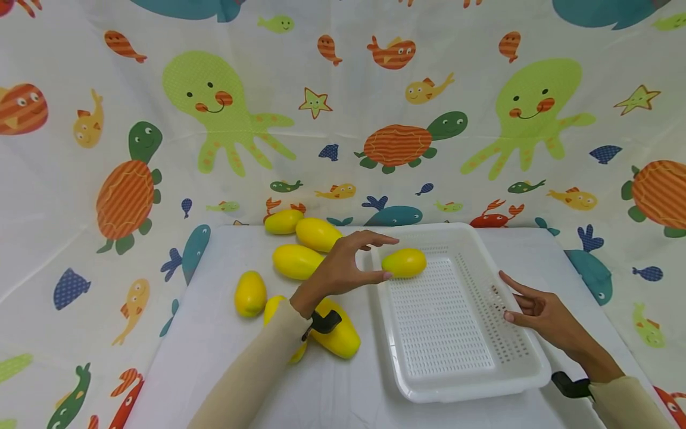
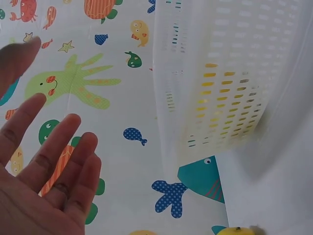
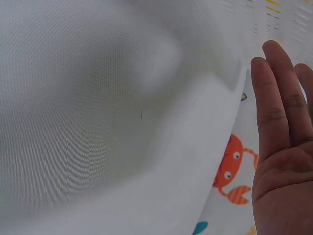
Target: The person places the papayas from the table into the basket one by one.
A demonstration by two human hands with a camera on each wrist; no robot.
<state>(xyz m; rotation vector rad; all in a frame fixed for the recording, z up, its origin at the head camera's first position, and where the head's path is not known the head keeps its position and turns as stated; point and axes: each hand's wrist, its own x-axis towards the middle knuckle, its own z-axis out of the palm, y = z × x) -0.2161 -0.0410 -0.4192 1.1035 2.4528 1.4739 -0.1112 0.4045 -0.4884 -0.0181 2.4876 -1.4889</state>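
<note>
In the head view, a white perforated plastic basket (image 1: 440, 390) stands on the white-covered table, and one smooth, oblong yellow fruit (image 1: 404, 263) lies inside near its far left corner. My left hand (image 1: 343, 262) is over the basket's left rim, thumb and fingers spread apart, with nothing held between them. The left wrist view shows the same hand (image 2: 49, 171) with its fingers parted. At the basket's right side, my right hand (image 1: 546, 319) touches the rim, its thumb over the edge. Its fingers (image 3: 271, 112) look straight in the right wrist view.
Several more yellow fruits lie left of the basket, among them one at the far edge (image 1: 284, 221), one at the left (image 1: 250, 294) and one nearest me (image 1: 340, 333). Behind the table hangs a sea-animal print cloth (image 1: 332, 77).
</note>
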